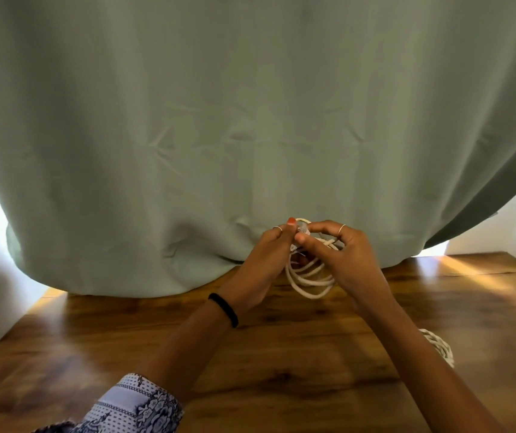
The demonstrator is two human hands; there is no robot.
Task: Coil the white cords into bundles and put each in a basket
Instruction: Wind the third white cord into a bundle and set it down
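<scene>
A white cord (309,278) hangs in several loops above the wooden table, held up between both hands. My left hand (270,257) pinches the top of the coil with thumb and fingers. My right hand (341,254) grips the same top part from the right, fingers curled around the loops. The upper ends of the cord are hidden behind my fingers. A white woven basket (439,346) shows only as a piece of rim, low on the right behind my right forearm.
A grey-green curtain (250,120) hangs along the table's far edge just behind my hands. The wooden table (94,339) stretches left and right. White walls stand at both sides.
</scene>
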